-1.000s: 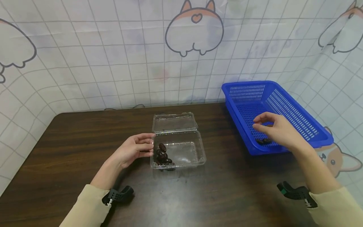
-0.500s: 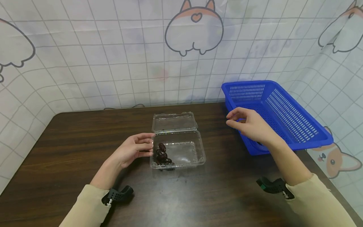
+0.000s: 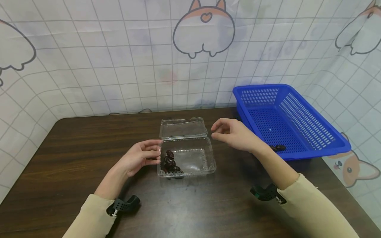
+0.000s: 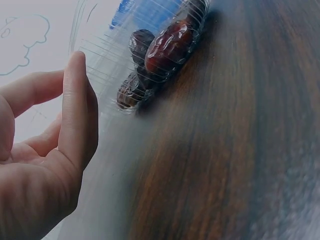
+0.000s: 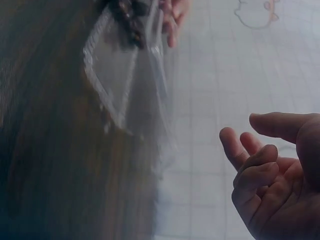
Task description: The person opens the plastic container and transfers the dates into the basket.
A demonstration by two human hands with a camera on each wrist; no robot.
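Note:
A clear plastic clamshell box [image 3: 193, 158] stands on the table with its lid [image 3: 183, 128] folded back. Several dark, glossy dates [image 3: 170, 162] lie in its left part; their wrinkled skins show through the wall in the left wrist view [image 4: 167, 47]. My left hand [image 3: 143, 154] touches the box's left side with fairly straight fingers. Just right of the box, above the table, my right hand [image 3: 233, 134] hovers with fingers loosely bent and thumb apart. Nothing sits between them in the right wrist view, where the hand [image 5: 275, 170] shows its palm side.
A blue plastic basket [image 3: 300, 114] with slotted walls stands at the right, a few dates [image 3: 278, 147] in its near corner. Behind the dark wooden table [image 3: 89, 138] hangs a white gridded cloth [image 3: 125, 59] with cartoon animals. Each wrist wears a black band.
My right hand has moved left from over the blue basket to beside the clear box, uncovering the dates in the basket. My left hand and the box have stayed in place.

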